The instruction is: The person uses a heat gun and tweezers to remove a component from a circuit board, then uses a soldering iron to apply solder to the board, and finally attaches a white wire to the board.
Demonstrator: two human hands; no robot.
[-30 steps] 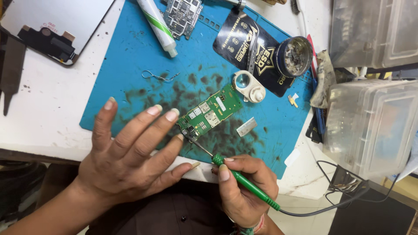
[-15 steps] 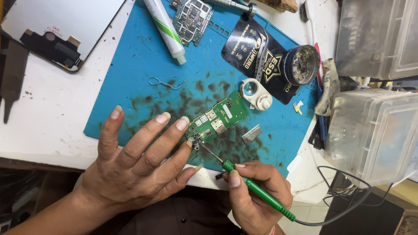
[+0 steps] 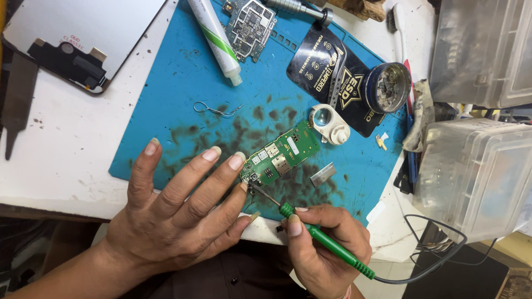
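Note:
A small green circuit board [image 3: 284, 152] lies on a stained blue work mat [image 3: 183, 99]. My left hand [image 3: 177, 213] rests flat beside it, fingers spread, with fingertips pressing the board's near-left end. A green-handled soldering iron [image 3: 327, 246] is pinched in my right hand [image 3: 327, 249] like a pen. Its metal tip touches the board's lower-left corner, right by my left fingertips. The iron's black cord runs off to the right.
On the mat are a white tube [image 3: 216, 39], a second grey circuit board [image 3: 249, 22], a bent wire [image 3: 216, 109], a small white loupe [image 3: 328, 123], a dark packet [image 3: 332, 77] and a round tin [image 3: 392, 87]. Clear plastic boxes [image 3: 476, 171] stand right. A phone back panel [image 3: 77, 39] lies top left.
The view has shifted slightly, so the mat and board sit lower in frame. Both hands stay at the board, the iron tip still at its lower-left corner.

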